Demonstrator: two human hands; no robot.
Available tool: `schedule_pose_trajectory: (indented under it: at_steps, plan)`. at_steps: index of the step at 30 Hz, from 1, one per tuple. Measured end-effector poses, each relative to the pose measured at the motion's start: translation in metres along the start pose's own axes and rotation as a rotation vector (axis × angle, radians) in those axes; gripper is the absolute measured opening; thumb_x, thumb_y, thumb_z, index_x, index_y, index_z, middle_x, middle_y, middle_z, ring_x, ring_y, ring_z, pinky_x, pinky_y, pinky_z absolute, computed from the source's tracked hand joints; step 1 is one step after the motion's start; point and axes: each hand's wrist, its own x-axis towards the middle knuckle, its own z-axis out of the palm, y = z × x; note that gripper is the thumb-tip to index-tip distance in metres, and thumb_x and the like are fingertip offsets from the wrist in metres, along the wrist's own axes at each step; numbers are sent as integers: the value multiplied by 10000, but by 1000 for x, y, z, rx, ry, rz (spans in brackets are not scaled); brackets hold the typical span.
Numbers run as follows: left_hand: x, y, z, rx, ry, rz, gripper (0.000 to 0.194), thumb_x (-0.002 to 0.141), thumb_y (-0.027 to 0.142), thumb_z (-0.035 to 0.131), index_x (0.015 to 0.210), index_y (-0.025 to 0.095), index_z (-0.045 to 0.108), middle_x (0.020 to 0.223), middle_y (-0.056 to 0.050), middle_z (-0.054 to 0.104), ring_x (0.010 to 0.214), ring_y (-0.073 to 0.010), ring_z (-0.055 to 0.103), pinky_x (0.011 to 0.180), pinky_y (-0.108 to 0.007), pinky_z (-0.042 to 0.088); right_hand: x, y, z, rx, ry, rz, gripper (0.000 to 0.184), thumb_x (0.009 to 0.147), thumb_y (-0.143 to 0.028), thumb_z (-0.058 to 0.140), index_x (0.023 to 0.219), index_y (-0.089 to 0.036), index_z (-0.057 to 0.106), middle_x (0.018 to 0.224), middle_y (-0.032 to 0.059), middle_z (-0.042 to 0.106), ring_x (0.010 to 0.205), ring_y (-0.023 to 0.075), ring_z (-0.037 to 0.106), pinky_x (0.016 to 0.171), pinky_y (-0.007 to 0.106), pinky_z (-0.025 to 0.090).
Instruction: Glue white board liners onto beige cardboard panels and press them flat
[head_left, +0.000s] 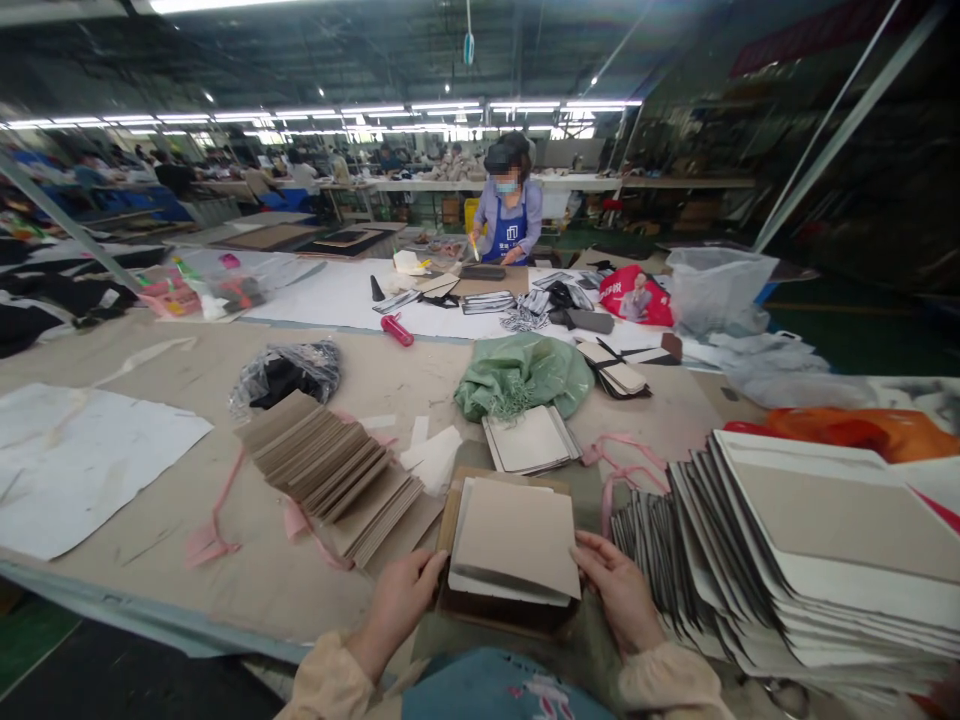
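Observation:
My left hand and my right hand grip the near corners of a grey cardboard sheet that lies on a small pile of white-edged sheets over a brown board. The fingers of both hands curl round the sheet's edges. To the left lies a fanned row of brown cardboard pieces. To the right a long fanned stack of grey and white panels reaches the table's right side. A small stack of white sheets sits just beyond the pile.
A green plastic bag, a black bundle in clear plastic, pink straps and white paper lie on the table. A person in a blue apron works at the far side. An orange bag sits at right.

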Motion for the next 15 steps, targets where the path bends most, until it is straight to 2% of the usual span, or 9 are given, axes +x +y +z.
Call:
schedule_pose_trajectory:
  at_steps: [3, 10, 15]
  plan:
    - [12, 13, -9, 103, 6, 72, 450, 873, 488, 360, 682, 185, 632, 648, -23, 647, 669, -167, 604, 591, -227, 359, 5, 5, -2, 8, -8, 15, 494, 577, -415, 795, 960, -142, 643, 645, 3, 642, 504, 89, 461, 441, 198, 297]
    - [40, 20, 2, -67, -33, 131, 404, 846, 454, 419, 656, 157, 617, 643, -7, 621, 648, -162, 561, 587, -231, 364, 16, 10, -7, -48, -73, 33, 484, 600, -436, 775, 971, -160, 629, 656, 5, 641, 532, 101, 499, 461, 203, 340]
    - [47, 17, 5, 6, -62, 151, 347, 841, 400, 448, 679, 154, 631, 666, -13, 634, 674, -163, 564, 605, -230, 358, 24, 13, -2, -319, -93, -40, 563, 632, -565, 659, 993, -137, 604, 683, 36, 648, 572, 149, 560, 498, 249, 416]
